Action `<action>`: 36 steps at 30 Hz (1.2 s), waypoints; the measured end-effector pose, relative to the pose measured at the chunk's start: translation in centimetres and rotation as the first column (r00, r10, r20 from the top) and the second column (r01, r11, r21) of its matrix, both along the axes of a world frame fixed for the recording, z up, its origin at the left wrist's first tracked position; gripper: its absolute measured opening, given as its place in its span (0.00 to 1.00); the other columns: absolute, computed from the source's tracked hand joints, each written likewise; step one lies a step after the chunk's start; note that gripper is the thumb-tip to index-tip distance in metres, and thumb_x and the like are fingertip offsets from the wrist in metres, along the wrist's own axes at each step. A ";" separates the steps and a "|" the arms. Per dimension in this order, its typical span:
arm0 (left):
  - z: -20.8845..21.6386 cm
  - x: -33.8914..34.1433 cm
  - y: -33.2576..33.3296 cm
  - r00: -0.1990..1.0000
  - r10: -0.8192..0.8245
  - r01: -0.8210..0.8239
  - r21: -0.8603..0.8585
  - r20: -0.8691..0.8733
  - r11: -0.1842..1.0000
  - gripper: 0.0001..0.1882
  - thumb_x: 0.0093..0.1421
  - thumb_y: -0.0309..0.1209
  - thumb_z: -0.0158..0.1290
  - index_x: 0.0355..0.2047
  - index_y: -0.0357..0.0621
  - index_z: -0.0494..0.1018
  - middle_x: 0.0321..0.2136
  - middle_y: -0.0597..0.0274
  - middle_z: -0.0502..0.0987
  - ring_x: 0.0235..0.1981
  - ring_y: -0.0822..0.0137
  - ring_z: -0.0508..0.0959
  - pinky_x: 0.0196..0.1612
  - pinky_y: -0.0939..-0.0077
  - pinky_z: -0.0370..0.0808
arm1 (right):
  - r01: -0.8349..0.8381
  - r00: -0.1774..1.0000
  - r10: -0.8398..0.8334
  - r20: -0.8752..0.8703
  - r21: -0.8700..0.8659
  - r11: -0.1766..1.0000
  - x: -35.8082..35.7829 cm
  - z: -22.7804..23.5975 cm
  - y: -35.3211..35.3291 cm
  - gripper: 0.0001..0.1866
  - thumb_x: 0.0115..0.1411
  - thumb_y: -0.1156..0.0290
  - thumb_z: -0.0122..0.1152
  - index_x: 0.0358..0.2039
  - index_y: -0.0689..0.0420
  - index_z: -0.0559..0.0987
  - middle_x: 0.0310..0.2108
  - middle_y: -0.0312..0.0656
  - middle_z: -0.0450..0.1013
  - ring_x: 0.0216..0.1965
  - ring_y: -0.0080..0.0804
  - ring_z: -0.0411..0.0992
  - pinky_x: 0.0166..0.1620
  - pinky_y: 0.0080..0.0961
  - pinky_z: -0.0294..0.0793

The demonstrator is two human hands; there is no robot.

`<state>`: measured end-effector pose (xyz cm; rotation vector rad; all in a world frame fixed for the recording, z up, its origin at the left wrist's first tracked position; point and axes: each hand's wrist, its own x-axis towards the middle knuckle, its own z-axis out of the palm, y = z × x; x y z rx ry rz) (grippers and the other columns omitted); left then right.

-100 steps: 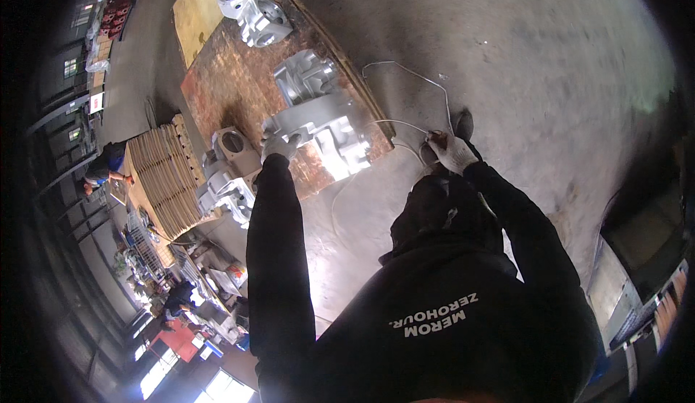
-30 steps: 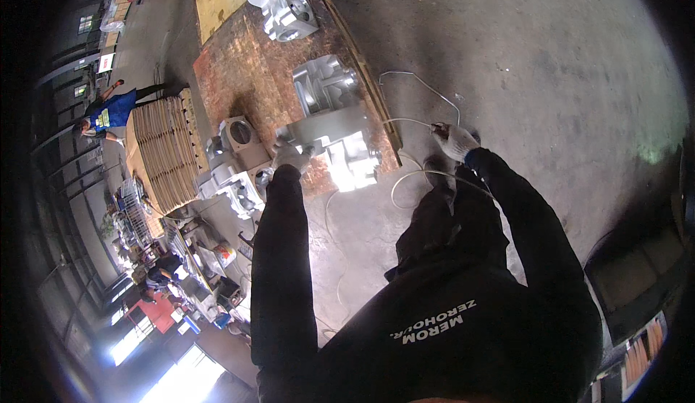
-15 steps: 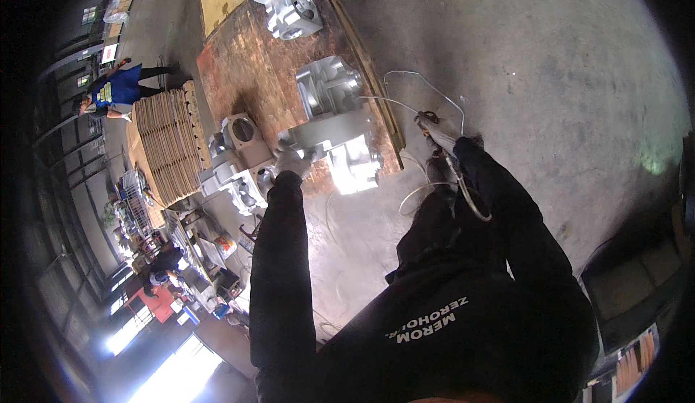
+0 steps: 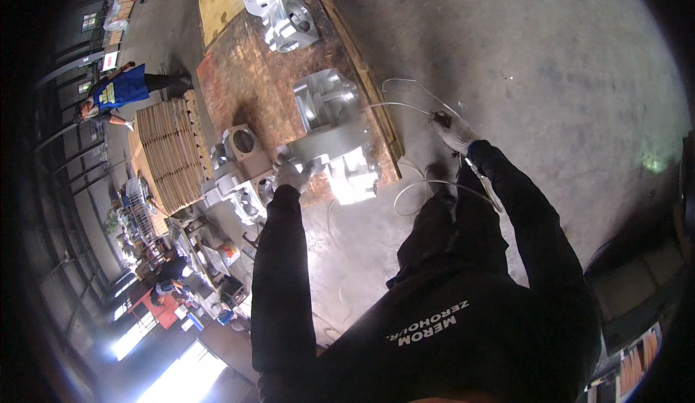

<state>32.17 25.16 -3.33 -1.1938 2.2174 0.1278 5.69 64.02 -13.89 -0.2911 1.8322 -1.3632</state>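
Note:
A big silver-grey metal casting [image 4: 326, 142] with a round flange lies near the front edge of the wooden table [image 4: 246, 63]. My left hand [image 4: 291, 176], in a pale glove, has its fingers curled over the left end of that flange. Out to the right, past the table's side, my gloved right hand [image 4: 454, 137] grips what looks like an air blow gun [image 4: 439, 118]. Its long thin tube [image 4: 398, 105] reaches left to the casting's right side. A pale hose [image 4: 486, 184] trails from it beside my forearm. The gun's trigger is too small to make out.
More castings stand left of my left hand, one brownish [image 4: 248, 147], and another silver casting [image 4: 279, 9] sits at the far end. Looped hose [image 4: 407, 194] lies by my legs. A stack of brown sheets [image 4: 170, 150] rises at left, near a person in blue [image 4: 127, 88].
My right hand has shifted slightly right and down with the blow gun, and its tube has moved a little right. My left hand remains on the flange. The person in blue has moved slightly right.

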 end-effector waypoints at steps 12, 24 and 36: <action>1.1 -1.9 0.8 0.999 -0.042 0.042 0.024 -0.019 0.999 0.64 0.50 0.64 0.55 0.63 0.21 0.37 0.62 0.29 0.50 0.65 0.41 0.54 0.64 0.59 0.60 | -0.121 0.837 0.281 -0.470 0.341 0.932 -4.5 -6.1 -6.3 0.20 0.66 0.53 0.46 0.46 0.54 0.76 0.35 0.51 0.77 0.38 0.54 0.75 0.36 0.44 0.74; 3.1 -1.6 2.6 1.000 0.030 -0.030 -0.039 0.002 0.999 0.61 0.49 0.64 0.56 0.64 0.28 0.38 0.60 0.33 0.57 0.57 0.44 0.68 0.51 0.59 0.74 | -0.298 0.769 0.416 -0.486 0.302 0.905 -3.6 -3.0 -8.1 0.22 0.66 0.50 0.45 0.43 0.56 0.77 0.34 0.52 0.77 0.36 0.49 0.77 0.34 0.39 0.76; 4.7 -0.7 5.1 0.892 0.241 -0.282 -0.055 -0.382 0.958 0.54 0.44 0.54 0.66 0.62 0.42 0.50 0.56 0.48 0.64 0.47 0.47 0.75 0.46 0.56 0.75 | -0.041 0.998 0.026 0.066 0.237 0.971 -4.4 6.1 -4.8 0.18 0.64 0.55 0.53 0.42 0.56 0.76 0.29 0.42 0.77 0.30 0.34 0.76 0.34 0.32 0.75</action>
